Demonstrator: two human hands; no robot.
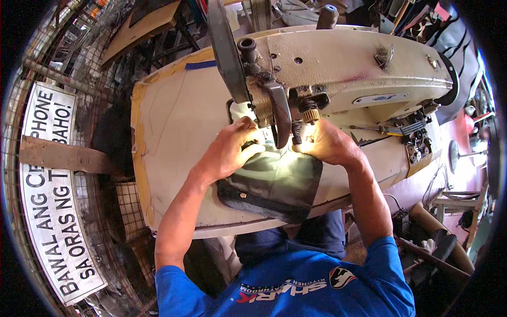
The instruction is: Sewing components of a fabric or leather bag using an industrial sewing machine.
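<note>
Left of the left hand's (229, 150) fingers: widest passage, over the flat cream tabletop (171, 153) to its yellow-taped edge. Between the two hands' fingers: tight; a dark curved metal lever (281, 113) and a dark threaded metal post (297, 132) stand in the way. Beyond the fingers: blocked by the bulky cream metal sewing-machine body (343, 68); a long dark-grey bar (226, 53) rises beyond the left fingers. Right of the right hand (332, 145): short gap, then slim metal-shafted tools (393, 130) obstruct. Nearer the person than the fingers: passage above a flexible black sheet (269, 187).
</note>
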